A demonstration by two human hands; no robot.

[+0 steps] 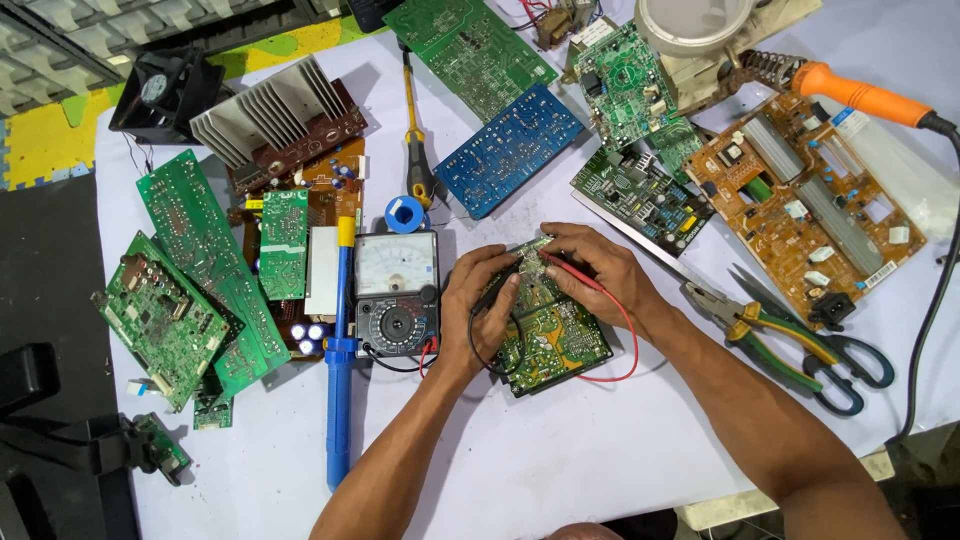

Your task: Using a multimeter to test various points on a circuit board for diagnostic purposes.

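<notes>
Both forearms come up from the bottom edge and meet over a small green circuit board [553, 335] lying on the white table [560, 460]. Its near end shows bare; the far end is under the fingers. The left hand [478, 305] rests palm down on the board's left edge, fingers curled and closed on a black probe [497, 290] whose tip points at the board. The right hand [598, 265] arches over the far edge, fingers pinched on a red probe [570, 272]; its red lead loops round the board's right side. The two hands sit close together, fingertips nearly touching above the board.

Just left of the left hand stands a dial meter [398, 292], with both leads running back to it. Beside that lies a long blue suction tool [340, 370]. To the right of the right forearm lie green-handled pliers [770, 335] and black-handled scissors [850, 365].

Farther left, several green boards are heaped on brown ones, with a finned metal heat sink [270, 115] and a black fan [160, 90] behind. Beyond the hands lie a yellow-handled screwdriver [412, 130], a blue board [510, 150] and more green boards. At the far right an orange-brown board [810, 200] lies beneath an orange-handled soldering iron [850, 90].
</notes>
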